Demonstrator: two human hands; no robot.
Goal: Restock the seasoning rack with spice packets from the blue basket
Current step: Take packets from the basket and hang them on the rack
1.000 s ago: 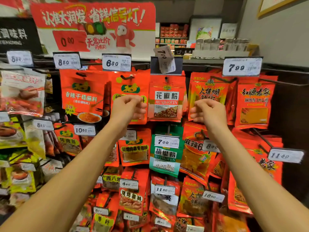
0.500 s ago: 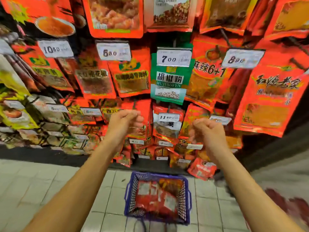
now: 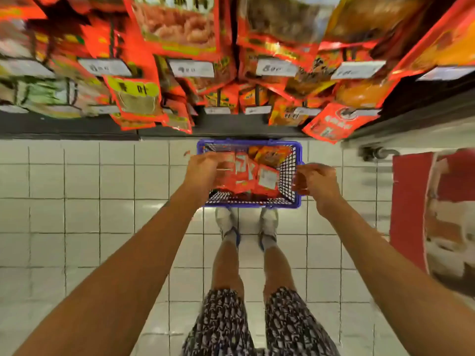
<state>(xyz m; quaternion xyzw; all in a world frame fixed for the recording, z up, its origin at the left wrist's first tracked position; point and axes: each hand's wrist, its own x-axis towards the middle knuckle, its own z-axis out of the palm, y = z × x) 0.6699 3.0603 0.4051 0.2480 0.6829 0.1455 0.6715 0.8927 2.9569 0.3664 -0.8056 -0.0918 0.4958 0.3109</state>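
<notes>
The blue basket (image 3: 295,201) stands on the white tiled floor at the foot of the seasoning rack (image 3: 231,122). Several red and orange spice packets (image 3: 259,176) lie inside it. My left hand (image 3: 203,173) hovers over the basket's left side with its fingers loosely curled near the packets; the blur hides any contact. My right hand (image 3: 318,181) hangs just outside the basket's right rim, fingers loosely curled and holding nothing. Above the basket, hanging packets (image 3: 138,104) and white price tags (image 3: 191,68) fill the rack's lower rows.
My legs and white shoes (image 3: 225,219) stand right behind the basket. A red display (image 3: 411,201) stands on the floor at the right. A red packet (image 3: 331,122) hangs low over the rack's base at the right. White tiles (image 3: 77,201) spread to the left.
The view has tipped down from the upper rack to the floor. Both hands have dropped from in front of the hanging packets to the basket, still holding nothing.
</notes>
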